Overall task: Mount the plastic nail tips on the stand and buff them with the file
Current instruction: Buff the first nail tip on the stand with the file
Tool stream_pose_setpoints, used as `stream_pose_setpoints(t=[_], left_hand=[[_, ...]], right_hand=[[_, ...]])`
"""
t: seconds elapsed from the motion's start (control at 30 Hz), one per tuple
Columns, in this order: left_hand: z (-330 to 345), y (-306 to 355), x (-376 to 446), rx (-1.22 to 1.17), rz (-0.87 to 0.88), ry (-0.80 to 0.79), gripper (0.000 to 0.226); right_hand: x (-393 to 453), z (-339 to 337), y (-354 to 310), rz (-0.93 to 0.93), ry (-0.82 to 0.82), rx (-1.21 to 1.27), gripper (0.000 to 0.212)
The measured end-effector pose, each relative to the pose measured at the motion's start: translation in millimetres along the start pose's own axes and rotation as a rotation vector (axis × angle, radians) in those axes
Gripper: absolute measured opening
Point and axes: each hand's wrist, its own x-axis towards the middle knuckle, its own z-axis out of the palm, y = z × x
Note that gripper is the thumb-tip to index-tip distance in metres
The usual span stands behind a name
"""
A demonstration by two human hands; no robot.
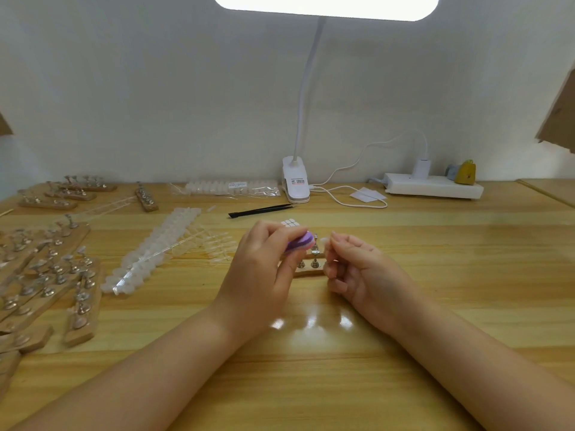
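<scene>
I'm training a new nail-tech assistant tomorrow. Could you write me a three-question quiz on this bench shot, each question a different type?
1. True or false: the left hand grips the purple file.
2. Multiple choice: the black tweezers lie (A) in the right hand, (B) on the table behind the hands, (C) on the power strip.
3. Fill in: the nail tip at the right fingertips sits over the wooden ____.

Key: 1 true; 2 B; 3 stand.
</scene>
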Motion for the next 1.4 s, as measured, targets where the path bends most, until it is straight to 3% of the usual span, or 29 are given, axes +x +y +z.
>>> stream_pose_setpoints(t=[0.23, 0.4, 0.53, 0.8, 0.97, 1.13, 1.3, 1.4], left_hand=[[-1.3, 6.4, -2.0, -0.116, -0.129, 0.014, 0.040], [-3.7, 13.3, -0.1, -0.468, -0.423, 0.036, 0.043], [-5.2, 17.9, 2.9, -0.740, -0.545, 0.094, 0.036], [-1.5, 17.7, 2.5, -0.772, -0.609, -0.012, 0.031], [-7.1, 11.6, 7.9, -0.950, -0.696, 0.142, 0.020], [0.5, 18.6, 3.6, -0.909, -0.709, -0.043, 0.023], [-9.3, 9.6, 11.0, -1.026, -0.763, 0.172, 0.027], [-6.0, 10.9, 8.0, -0.960, -0.747, 0.050, 0.025]], right_hand=[[-0.7, 2.6, 4.1, -0.081, 0.058, -0.054, 0.017], [-1.1, 1.8, 5.2, -0.084, 0.031, -0.101, 0.013], [-0.7, 2.0, 6.3, -0.096, 0.038, -0.086, 0.010], [-1.2, 1.5, 5.9, -0.101, -0.019, -0.145, 0.013], [-1.0, -0.2, 4.5, -0.077, -0.049, -0.155, 0.012], [0.9, -1.2, 5.8, -0.097, -0.053, -0.142, 0.014], [1.9, -3.6, 6.8, -0.062, -0.083, -0.170, 0.017], [3.0, -2.8, 6.5, -0.068, -0.047, -0.105, 0.013]])
